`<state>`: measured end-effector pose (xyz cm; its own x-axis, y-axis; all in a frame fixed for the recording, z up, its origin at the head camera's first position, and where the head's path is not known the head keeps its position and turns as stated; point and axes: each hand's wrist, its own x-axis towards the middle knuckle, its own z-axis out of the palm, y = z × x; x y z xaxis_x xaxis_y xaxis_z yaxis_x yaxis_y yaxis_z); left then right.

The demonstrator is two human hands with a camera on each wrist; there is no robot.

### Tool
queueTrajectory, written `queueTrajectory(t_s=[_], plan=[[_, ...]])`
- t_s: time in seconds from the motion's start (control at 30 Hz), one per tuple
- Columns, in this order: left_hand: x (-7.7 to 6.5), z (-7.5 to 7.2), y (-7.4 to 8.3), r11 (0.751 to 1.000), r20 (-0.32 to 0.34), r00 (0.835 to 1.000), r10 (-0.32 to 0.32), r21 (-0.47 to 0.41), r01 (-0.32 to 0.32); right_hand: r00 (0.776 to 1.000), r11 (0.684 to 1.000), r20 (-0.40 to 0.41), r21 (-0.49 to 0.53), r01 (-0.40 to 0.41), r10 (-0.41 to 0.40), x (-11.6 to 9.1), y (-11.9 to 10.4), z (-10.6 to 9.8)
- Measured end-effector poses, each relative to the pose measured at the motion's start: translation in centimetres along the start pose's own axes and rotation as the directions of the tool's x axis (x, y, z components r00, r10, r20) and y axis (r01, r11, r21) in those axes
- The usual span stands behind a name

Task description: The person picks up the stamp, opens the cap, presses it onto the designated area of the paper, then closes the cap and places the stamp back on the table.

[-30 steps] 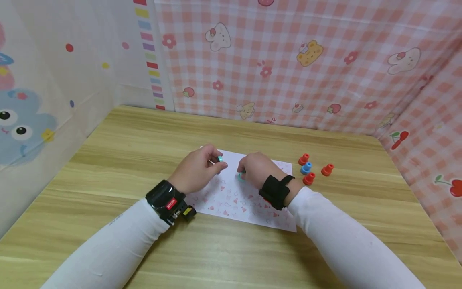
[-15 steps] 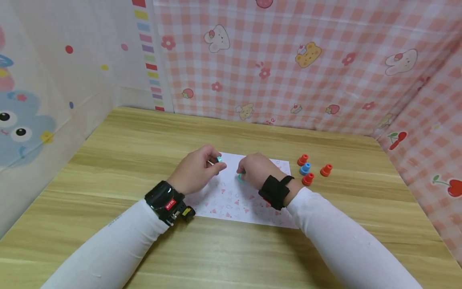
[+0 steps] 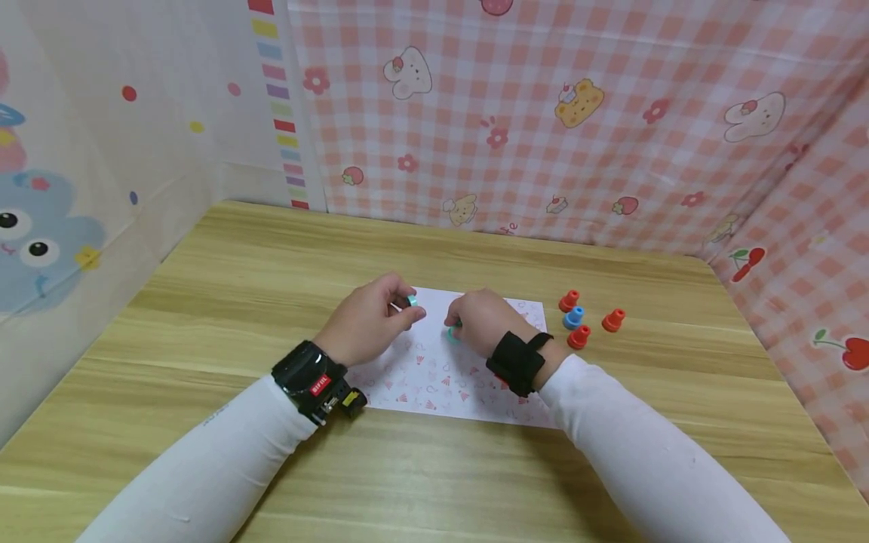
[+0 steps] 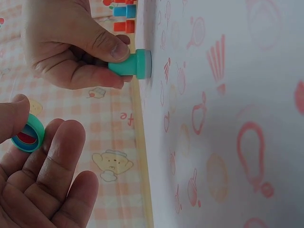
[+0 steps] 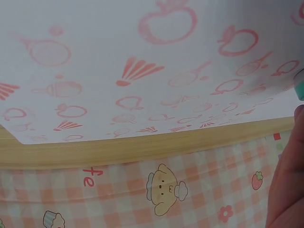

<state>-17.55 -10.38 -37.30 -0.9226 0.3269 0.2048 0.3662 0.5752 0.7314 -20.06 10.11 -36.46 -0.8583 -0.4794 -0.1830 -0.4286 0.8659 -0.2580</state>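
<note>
My right hand (image 3: 483, 318) grips a green toy stamp (image 4: 140, 64), its face down against the white paper (image 3: 434, 381). In the right wrist view only an edge of the stamp (image 5: 300, 89) shows at the far right. My left hand (image 3: 363, 320) pinches a small green stamp cap (image 4: 29, 137) between thumb and fingers, just above the paper's left part. The cap's hollow side, blue and red inside, faces the left wrist camera. Rows of red and pink prints, such as shuttlecocks and rackets, cover much of the paper.
Right of the paper stand a blue stamp (image 3: 573, 317) and several red ones, such as the outermost red stamp (image 3: 614, 320). The wooden table (image 3: 326, 467) meets a checked pink curtain (image 3: 502, 113) at the back and a pale printed curtain (image 3: 183, 136) on the left.
The paper has turned slightly under my hands since a second ago, then lies still. Both hands keep their grips on the stamp and cap, nearly in place.
</note>
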Motion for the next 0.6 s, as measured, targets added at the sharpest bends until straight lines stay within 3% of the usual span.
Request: queueTrajectory(t_s=[0.6], plan=[[0.01, -0.05, 0.00, 1.000, -0.001, 1.000, 0.003, -0.004, -0.003, 0.999, 1.000, -0.038, 0.000, 0.000, 0.000, -0.07, -0.03, 0.29]])
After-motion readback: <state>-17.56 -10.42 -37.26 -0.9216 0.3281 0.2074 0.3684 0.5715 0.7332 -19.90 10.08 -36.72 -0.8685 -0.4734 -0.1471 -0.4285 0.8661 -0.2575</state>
